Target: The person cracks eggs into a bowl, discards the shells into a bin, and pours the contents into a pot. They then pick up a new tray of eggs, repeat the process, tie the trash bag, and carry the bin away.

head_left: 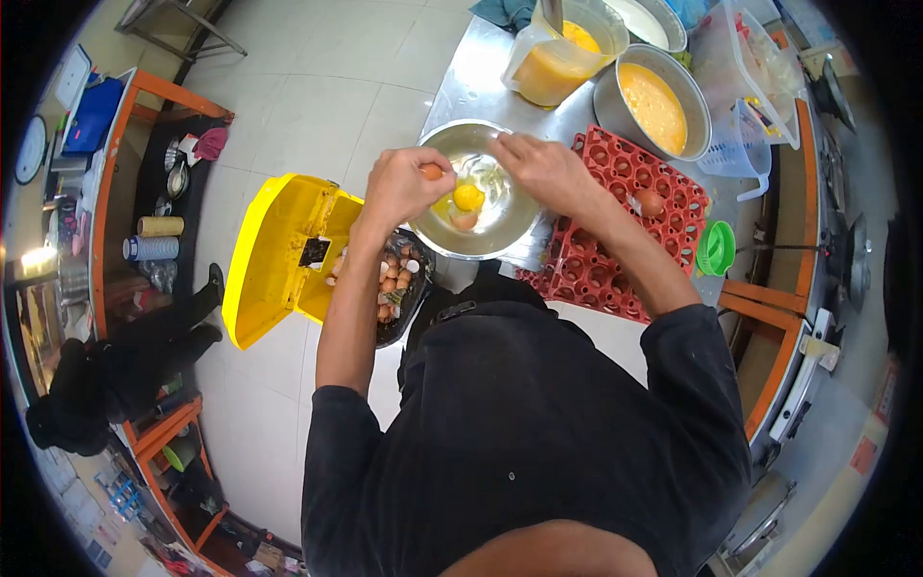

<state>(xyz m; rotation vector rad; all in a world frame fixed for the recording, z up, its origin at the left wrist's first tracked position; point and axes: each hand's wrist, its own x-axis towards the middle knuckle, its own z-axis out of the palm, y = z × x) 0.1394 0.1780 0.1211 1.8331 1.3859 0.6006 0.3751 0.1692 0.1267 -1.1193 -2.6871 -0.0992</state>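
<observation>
A metal mixing bowl point(524, 226) rests at the steel table's edge. Inside it are a yolk point(468, 198) with clear egg white and a piece of brown eggshell point(463, 222). Over the bowl's left side, my left hand point(404, 190) is closed, with a brown eggshell point(431, 171) between thumb and fingers. My right hand point(548, 171) hangs over the bowl's upper right rim, fingertips pressed together; whatever they may hold is hidden. Stacked red egg trays point(601, 154) lie under my right forearm, with a brown egg point(650, 202) on top.
A yellow bin with its lid point(258, 260) raised stands below left, holding many eggshells point(392, 279). Beyond the bowl are a pitcher point(543, 82) and a pot point(700, 115) of beaten egg. A green strainer point(715, 248) sits right. Another person point(106, 370) is at far left.
</observation>
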